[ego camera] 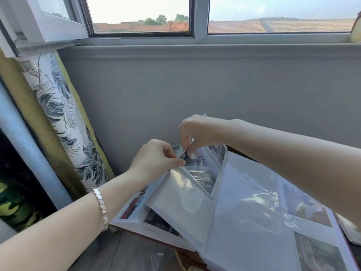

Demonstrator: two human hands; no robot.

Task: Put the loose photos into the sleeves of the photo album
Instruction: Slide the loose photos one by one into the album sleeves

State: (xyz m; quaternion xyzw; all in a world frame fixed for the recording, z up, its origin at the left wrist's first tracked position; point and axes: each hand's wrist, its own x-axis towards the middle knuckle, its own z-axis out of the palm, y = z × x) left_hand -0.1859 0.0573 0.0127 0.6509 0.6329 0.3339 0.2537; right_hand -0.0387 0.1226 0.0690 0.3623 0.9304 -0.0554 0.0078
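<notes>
Open photo album (244, 251) lies below window (199, 20), one page (181, 200) lifted off the left side. L hand (156, 159) pinches top edge of clear sleeve (197, 177); R hand (195, 132) pinches dark photo (187, 157) at sleeve mouth. Silver bracelet (100, 204) on L wrist, leaf-print curtain (64, 118) far left

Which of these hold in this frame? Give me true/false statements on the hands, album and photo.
1. The left hand pinches a dark photo at a sleeve's mouth. True.
2. The album lies closed. False: it is open, with one page lifted.
3. The right hand hangs free of the album. False: it pinches the lifted page's top edge.
4. A bracelet sits on the left wrist. True.
</notes>
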